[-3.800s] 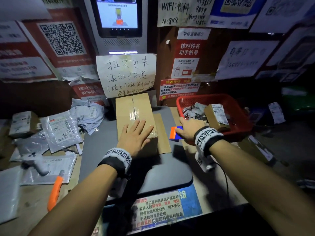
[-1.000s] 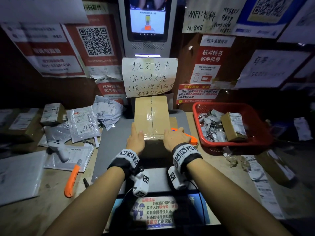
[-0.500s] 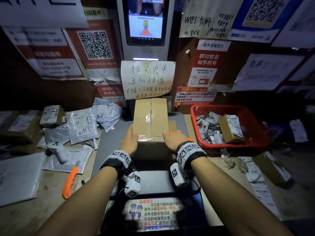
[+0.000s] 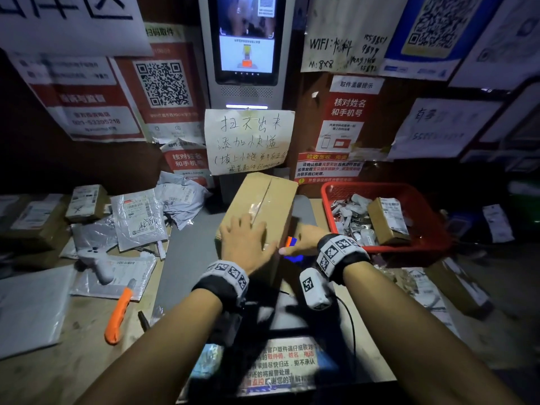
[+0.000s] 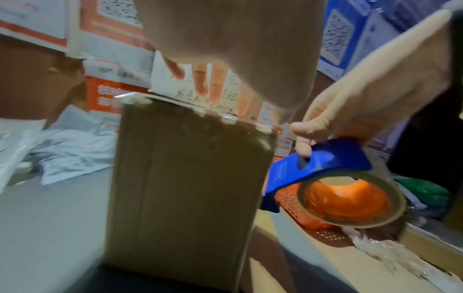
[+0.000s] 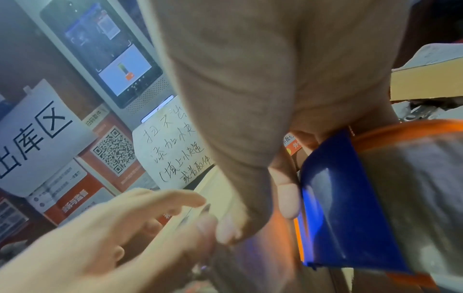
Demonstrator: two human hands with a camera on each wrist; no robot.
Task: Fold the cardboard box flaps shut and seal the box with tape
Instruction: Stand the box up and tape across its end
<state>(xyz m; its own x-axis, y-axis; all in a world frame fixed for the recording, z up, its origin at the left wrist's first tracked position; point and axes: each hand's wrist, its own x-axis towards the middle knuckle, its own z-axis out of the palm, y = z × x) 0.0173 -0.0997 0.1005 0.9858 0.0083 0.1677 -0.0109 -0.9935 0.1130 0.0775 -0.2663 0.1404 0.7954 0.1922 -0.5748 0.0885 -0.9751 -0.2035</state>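
The brown cardboard box (image 4: 264, 200) stands on the grey pad (image 4: 187, 258), turned at an angle, its flaps down with clear tape along the top seam. My left hand (image 4: 244, 239) lies flat on the near part of the box top, fingers straight. In the left wrist view the box's near side (image 5: 188, 188) fills the middle, with the left fingers (image 5: 215, 85) above its top edge. My right hand (image 4: 304, 239) is at the box's right near corner, gripping a blue tape dispenser (image 5: 323, 164) with an orange-cored roll (image 5: 350, 200). The right wrist view shows the dispenser (image 6: 350, 198) close up.
A red basket (image 4: 388, 190) with small parcels stands right of the box. An orange utility knife (image 4: 118, 314), a white handheld scanner (image 4: 96, 258) and grey mailer bags (image 4: 140, 217) lie on the left. A kiosk screen (image 4: 247, 39) and posters cover the wall behind.
The box has turned to an angle. My left hand moved from the near left corner onto the box top. My right hand left the near edge and holds the dispenser beside the right corner.
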